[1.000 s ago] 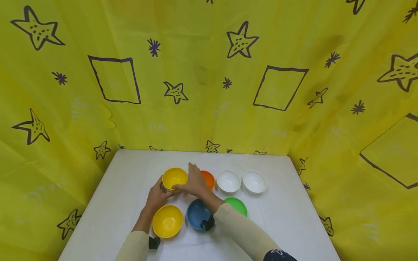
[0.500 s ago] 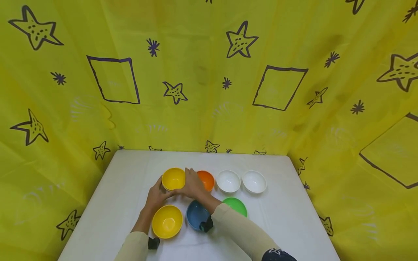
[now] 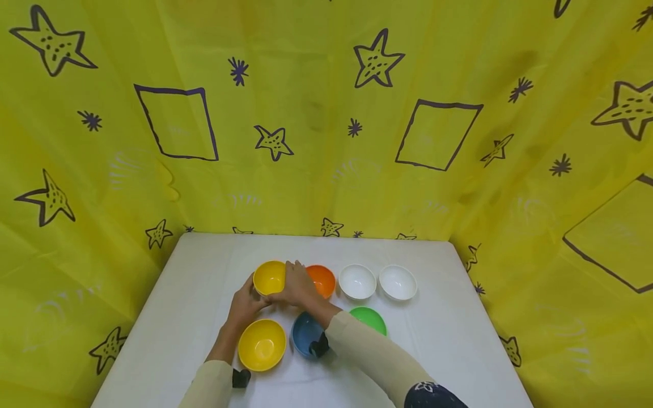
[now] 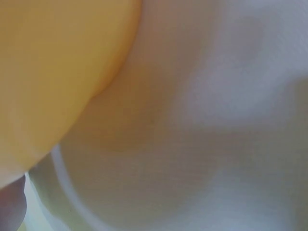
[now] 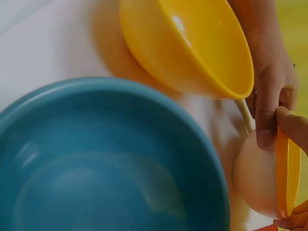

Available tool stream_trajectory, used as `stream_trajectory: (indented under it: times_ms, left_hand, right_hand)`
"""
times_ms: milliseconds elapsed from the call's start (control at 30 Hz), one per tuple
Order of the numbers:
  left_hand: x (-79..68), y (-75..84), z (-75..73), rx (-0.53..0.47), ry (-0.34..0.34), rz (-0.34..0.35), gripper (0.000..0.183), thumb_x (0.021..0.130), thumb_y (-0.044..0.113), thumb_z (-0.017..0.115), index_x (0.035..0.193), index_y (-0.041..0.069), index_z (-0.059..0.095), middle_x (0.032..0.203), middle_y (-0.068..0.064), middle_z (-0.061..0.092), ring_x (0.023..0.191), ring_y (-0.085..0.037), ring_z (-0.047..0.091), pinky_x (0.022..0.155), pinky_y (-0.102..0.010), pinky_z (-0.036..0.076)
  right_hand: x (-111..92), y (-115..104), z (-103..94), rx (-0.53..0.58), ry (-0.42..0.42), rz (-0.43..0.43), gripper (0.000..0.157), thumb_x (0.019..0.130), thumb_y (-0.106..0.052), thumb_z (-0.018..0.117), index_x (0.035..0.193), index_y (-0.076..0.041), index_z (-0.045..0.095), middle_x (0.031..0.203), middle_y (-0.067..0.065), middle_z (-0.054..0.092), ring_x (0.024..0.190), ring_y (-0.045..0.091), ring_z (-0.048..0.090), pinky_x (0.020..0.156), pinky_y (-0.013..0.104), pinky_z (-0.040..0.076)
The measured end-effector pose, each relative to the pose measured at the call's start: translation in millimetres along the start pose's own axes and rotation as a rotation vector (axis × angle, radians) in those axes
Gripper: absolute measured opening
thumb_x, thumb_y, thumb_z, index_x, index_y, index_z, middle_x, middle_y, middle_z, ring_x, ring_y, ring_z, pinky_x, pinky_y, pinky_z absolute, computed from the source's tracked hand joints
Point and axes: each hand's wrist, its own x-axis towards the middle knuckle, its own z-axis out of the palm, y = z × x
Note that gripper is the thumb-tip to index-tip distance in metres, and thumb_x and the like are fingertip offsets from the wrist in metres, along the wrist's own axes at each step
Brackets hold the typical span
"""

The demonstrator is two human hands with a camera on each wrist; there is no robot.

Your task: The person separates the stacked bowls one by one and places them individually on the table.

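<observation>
At the back left of the table, a small yellow bowl (image 3: 268, 276) sits nested in a white bowl (image 5: 255, 173), whose outer wall shows in the right wrist view. My left hand (image 3: 246, 303) grips this pair from the left, its thumb against the white wall. From the right, my right hand (image 3: 300, 285) spans the yellow bowl's rim, thumb on the near side and fingers on the far side. A larger yellow bowl (image 3: 262, 345) stands nearer me, with a blue bowl (image 3: 305, 334) beside it, partly under the right wrist.
An orange bowl (image 3: 322, 281) is just right of the right hand, then two white bowls (image 3: 357, 282) in line. A green bowl (image 3: 369, 320) is partly covered by the right sleeve. Yellow curtain (image 3: 306, 187) encloses the white table (image 3: 449, 351).
My right hand has shifted slightly left and settled lower round the yellow bowl's right rim, covering more of it. The left hand and the other bowls stay put.
</observation>
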Motion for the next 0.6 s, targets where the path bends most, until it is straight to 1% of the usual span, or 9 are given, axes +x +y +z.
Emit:
stream_trajectory:
  times_ms: [200, 267, 333, 400, 467, 600]
  left_hand:
    - [-0.1, 2.0, -0.5, -0.002, -0.018, -0.021, 0.103, 0.09, 0.046, 0.083, 0.165, 0.004, 0.027, 0.167, -0.02, 0.034, 0.154, -0.043, 0.028, 0.124, -0.06, 0.023]
    - [-0.1, 1.3, -0.6, 0.003, -0.012, -0.01, 0.103, 0.089, 0.047, 0.083, 0.164, 0.002, 0.028, 0.166, -0.022, 0.035, 0.153, -0.045, 0.029, 0.123, -0.062, 0.023]
    - [-0.1, 0.9, -0.5, 0.003, -0.005, -0.005, 0.103, 0.089, 0.047, 0.083, 0.164, 0.002, 0.029, 0.165, -0.023, 0.035, 0.152, -0.046, 0.03, 0.122, -0.063, 0.024]
    - [0.2, -0.2, -0.4, 0.007, 0.002, 0.007, 0.102, 0.089, 0.046, 0.084, 0.163, 0.0, 0.031, 0.164, -0.025, 0.036, 0.151, -0.048, 0.031, 0.121, -0.065, 0.025]
    - [0.0, -1.8, -0.4, 0.001, 0.006, 0.013, 0.099, 0.09, 0.044, 0.084, 0.163, 0.001, 0.032, 0.164, -0.025, 0.037, 0.151, -0.048, 0.031, 0.121, -0.065, 0.026]
    - [0.6, -3.7, -0.8, -0.019, 0.008, 0.023, 0.095, 0.091, 0.039, 0.083, 0.163, 0.002, 0.033, 0.164, -0.025, 0.037, 0.151, -0.047, 0.031, 0.122, -0.064, 0.025]
  right_hand:
    - [2.9, -2.3, -1.1, -0.016, -0.012, 0.016, 0.122, 0.075, -0.073, 0.083, 0.159, 0.001, 0.036, 0.157, 0.018, 0.048, 0.151, 0.036, 0.037, 0.121, 0.049, 0.038]
    - [3.0, -2.8, -1.1, -0.005, -0.016, 0.026, 0.123, 0.074, -0.073, 0.083, 0.16, 0.0, 0.035, 0.159, 0.018, 0.047, 0.152, 0.037, 0.035, 0.12, 0.051, 0.038]
    - [3.2, -3.0, -1.3, 0.008, -0.013, 0.029, 0.122, 0.074, -0.072, 0.084, 0.159, 0.0, 0.036, 0.157, 0.017, 0.048, 0.152, 0.036, 0.036, 0.119, 0.05, 0.04]
    - [3.5, -3.1, -1.6, 0.022, -0.001, 0.032, 0.118, 0.073, -0.07, 0.085, 0.157, 0.0, 0.039, 0.152, 0.017, 0.053, 0.149, 0.035, 0.041, 0.117, 0.048, 0.044]
    - [3.4, -3.6, -1.3, 0.031, 0.005, 0.034, 0.117, 0.073, -0.069, 0.086, 0.156, 0.0, 0.04, 0.149, 0.018, 0.055, 0.146, 0.035, 0.044, 0.114, 0.047, 0.047]
    - [2.7, -4.6, -1.6, 0.061, 0.007, 0.044, 0.119, 0.073, -0.068, 0.087, 0.157, 0.0, 0.037, 0.154, 0.021, 0.05, 0.144, 0.035, 0.046, 0.113, 0.048, 0.048]
